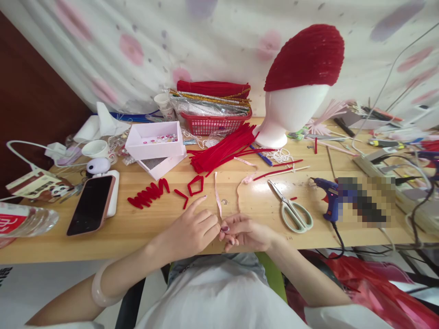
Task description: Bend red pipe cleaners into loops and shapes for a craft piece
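Note:
My left hand and my right hand meet at the table's front edge, fingertips pinched together. Between them they grip a narrow pink tape measure, whose free end lies up the table; the held bit is mostly hidden by fingers. My left index finger points away from the pinch. More of the tape curves up from my right hand. Beyond my left hand lie a red pipe-cleaner pentagon, a bent red piece and a zigzag red pipe cleaner. Scissors with pale green handles rest right of my right hand.
A bundle of red pipe cleaners lies before a red basket. A white mannequin head wears a red cap. Right stands a blue glue gun with its cord; left are a phone, white box and bottle.

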Demonstrator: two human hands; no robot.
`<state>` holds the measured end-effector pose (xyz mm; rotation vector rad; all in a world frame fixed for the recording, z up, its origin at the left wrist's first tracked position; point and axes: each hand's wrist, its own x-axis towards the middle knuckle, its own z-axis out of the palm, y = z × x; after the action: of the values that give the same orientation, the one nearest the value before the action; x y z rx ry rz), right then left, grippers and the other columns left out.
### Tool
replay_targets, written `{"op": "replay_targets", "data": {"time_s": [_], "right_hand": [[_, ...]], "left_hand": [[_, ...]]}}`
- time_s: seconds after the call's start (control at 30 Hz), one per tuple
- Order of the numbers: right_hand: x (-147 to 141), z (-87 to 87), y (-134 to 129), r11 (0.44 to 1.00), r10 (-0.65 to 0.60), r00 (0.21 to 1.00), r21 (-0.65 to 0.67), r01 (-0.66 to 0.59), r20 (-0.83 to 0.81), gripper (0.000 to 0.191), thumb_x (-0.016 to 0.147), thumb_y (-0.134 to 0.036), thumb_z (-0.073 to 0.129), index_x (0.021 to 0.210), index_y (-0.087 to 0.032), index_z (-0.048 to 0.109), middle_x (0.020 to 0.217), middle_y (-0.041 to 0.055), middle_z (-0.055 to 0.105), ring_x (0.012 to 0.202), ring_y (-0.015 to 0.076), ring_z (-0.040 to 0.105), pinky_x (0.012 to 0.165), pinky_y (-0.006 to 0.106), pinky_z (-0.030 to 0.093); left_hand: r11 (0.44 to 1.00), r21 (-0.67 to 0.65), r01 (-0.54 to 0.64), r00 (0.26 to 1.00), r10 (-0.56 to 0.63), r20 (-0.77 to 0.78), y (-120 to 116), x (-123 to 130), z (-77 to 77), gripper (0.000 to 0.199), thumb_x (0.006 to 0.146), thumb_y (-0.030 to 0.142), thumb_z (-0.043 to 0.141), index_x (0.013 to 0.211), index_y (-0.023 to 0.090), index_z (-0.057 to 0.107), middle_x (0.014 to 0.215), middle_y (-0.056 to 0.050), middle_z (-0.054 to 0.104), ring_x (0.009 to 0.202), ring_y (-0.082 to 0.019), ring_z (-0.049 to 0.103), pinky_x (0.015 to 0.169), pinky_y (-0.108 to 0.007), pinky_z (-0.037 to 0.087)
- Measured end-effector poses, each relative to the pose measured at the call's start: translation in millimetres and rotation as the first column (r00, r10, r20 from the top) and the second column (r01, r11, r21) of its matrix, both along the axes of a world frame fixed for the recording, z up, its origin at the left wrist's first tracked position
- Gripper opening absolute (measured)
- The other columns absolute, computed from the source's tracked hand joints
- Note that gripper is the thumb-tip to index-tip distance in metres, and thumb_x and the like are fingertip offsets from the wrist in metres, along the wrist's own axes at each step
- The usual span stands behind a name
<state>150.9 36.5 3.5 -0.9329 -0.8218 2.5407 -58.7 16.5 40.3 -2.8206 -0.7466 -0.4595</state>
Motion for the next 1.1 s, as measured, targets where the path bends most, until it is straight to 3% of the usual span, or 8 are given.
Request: {"op": "replay_targets", "data": {"time_s": [0.27, 0.37, 0.5, 0.6, 0.7, 0.87, 0.97, 1.1], "right_hand": [[-2, 13.9, -7, 0.842, -0.105, 0.973, 0.54, -0.023, 0.205, 0.012, 0.078, -0.022, 0.059, 0.069, -0.014, 0.06, 0.063, 0.0, 0.064, 0.05, 0.0077, 0.048, 0.051, 0.021, 0.039], [-1, 20.1, -12, 0.508, -0.195, 0.921, 0.838, -0.199, 0.337, 0.015, 0.082, -0.015, 0.05, 0.068, -0.017, 0.055, 0.058, -0.0031, 0.053, 0.054, 0.0102, 0.046, 0.052, 0.022, 0.037], [-1, 17.0, -19, -0.198, -0.316, 0.894, 0.899, -0.39, 0.318, 0.019, 0.087, -0.009, 0.045, 0.074, -0.017, 0.055, 0.066, 0.0032, 0.056, 0.064, 0.0166, 0.048, 0.063, 0.029, 0.045], [1, 11.1, -19, -0.469, -0.329, 0.9, 0.777, -0.419, 0.287, 0.024, 0.091, -0.007, 0.04, 0.077, -0.016, 0.057, 0.069, 0.0075, 0.059, 0.069, 0.0207, 0.051, 0.072, 0.036, 0.047], [4, 10.3, -16, -0.195, -0.309, 0.888, 0.891, -0.41, 0.341, 0.021, 0.089, -0.009, 0.042, 0.077, -0.016, 0.057, 0.069, 0.0055, 0.058, 0.066, 0.0181, 0.049, 0.066, 0.031, 0.044], [7, 11.2, -6, 0.84, -0.103, 0.976, 0.543, -0.017, 0.19, 0.009, 0.077, -0.023, 0.056, 0.071, -0.017, 0.057, 0.062, -0.0023, 0.054, 0.053, 0.0096, 0.039, 0.056, 0.024, 0.038], [5, 7.6, -1, 0.977, -0.035, 0.999, 0.21, 0.028, 0.03, 0.012, 0.071, -0.028, 0.059, 0.07, -0.016, 0.06, 0.052, -0.0074, 0.044, 0.045, 0.0067, 0.027, 0.06, 0.027, 0.044], [5, 7.2, 2, 0.98, 0.003, 1.0, 0.197, -0.006, 0.017, 0.013, 0.072, -0.027, 0.057, 0.066, -0.015, 0.061, 0.047, -0.0105, 0.031, 0.043, 0.0068, 0.023, 0.058, 0.027, 0.042]], "left_hand": [[0.935, -0.353, -0.019, 0.993, 0.059, 0.104, -1, 4, 0.3, 0.026, 0.092, 0.01, 0.04, 0.073, 0.016, 0.057, 0.068, -0.002, 0.058, 0.062, -0.016, 0.053, 0.06, -0.027, 0.046], [0.624, -0.778, -0.072, 0.933, 0.319, 0.169, 1, 8, 3.3, 0.022, 0.089, 0.014, 0.044, 0.069, 0.018, 0.055, 0.064, 0.001, 0.057, 0.058, -0.013, 0.055, 0.058, -0.024, 0.044], [-0.064, -0.995, 0.076, 0.869, 0.494, 0.034, 15, 12, -2.4, 0.018, 0.083, 0.019, 0.043, 0.068, 0.018, 0.053, 0.052, 0.004, 0.05, 0.049, -0.013, 0.055, 0.056, -0.027, 0.051], [-0.162, -0.983, 0.086, 0.888, 0.459, 0.003, 21, 14, -10.5, 0.019, 0.081, 0.021, 0.041, 0.064, 0.019, 0.05, 0.049, 0.006, 0.043, 0.043, -0.012, 0.049, 0.053, -0.031, 0.054], [0.016, -0.998, 0.059, 0.878, 0.475, 0.059, 17, 14, -12.5, 0.019, 0.085, 0.019, 0.041, 0.071, 0.018, 0.054, 0.062, 0.001, 0.052, 0.06, -0.015, 0.058, 0.067, -0.034, 0.056], [0.977, -0.212, 0.026, 0.99, 0.005, 0.143, 10, 10, -7.6, 0.021, 0.092, 0.014, 0.043, 0.089, 0.016, 0.063, 0.084, -0.006, 0.064, 0.085, -0.02, 0.06, 0.098, -0.049, 0.046], [0.986, 0.113, 0.121, 0.992, -0.123, 0.016, 14, 8, -7.5, 0.018, 0.093, 0.011, 0.045, 0.094, 0.016, 0.063, 0.082, -0.003, 0.064, 0.083, -0.019, 0.058, 0.104, -0.05, 0.041], [0.983, -0.144, 0.116, 0.992, -0.107, 0.069, 16, 12, -8.7, 0.024, 0.093, 0.009, 0.04, 0.08, 0.016, 0.059, 0.072, -0.003, 0.061, 0.069, -0.017, 0.056, 0.074, -0.031, 0.05]]}}
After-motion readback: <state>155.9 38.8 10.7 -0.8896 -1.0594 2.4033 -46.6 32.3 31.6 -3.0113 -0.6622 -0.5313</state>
